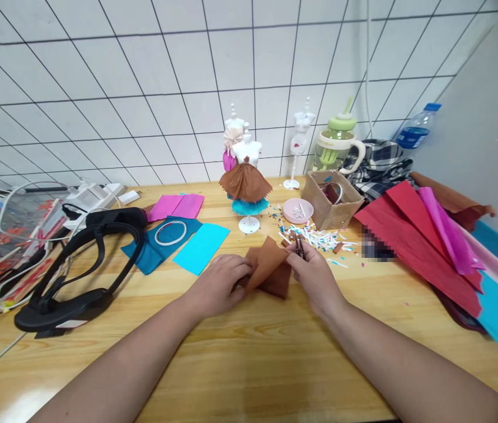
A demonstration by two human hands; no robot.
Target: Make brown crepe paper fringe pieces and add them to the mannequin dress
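Note:
My left hand [224, 279] grips the left side of a folded brown sheet of crepe paper [268, 267] just above the table. My right hand [317, 273] pinches its right corner. Tucked in the same right hand is a small dark two-pronged metal tool [300, 245], like snips or tweezers, its far part showing past the fingers. Behind the hands stands a small white dress form [247, 151] in a brown pleated paper skirt [246, 182] over a blue fringed layer [249, 206].
Paper scraps [326, 239] lie beside a pink dish [298, 211] and a cardboard box [334, 205]. Cyan paper [201, 248], teal paper [147, 258] and a black headset strap [131, 264] lie left. Red paper [411, 247] is right. A green-lidded jug [337, 144] stands behind.

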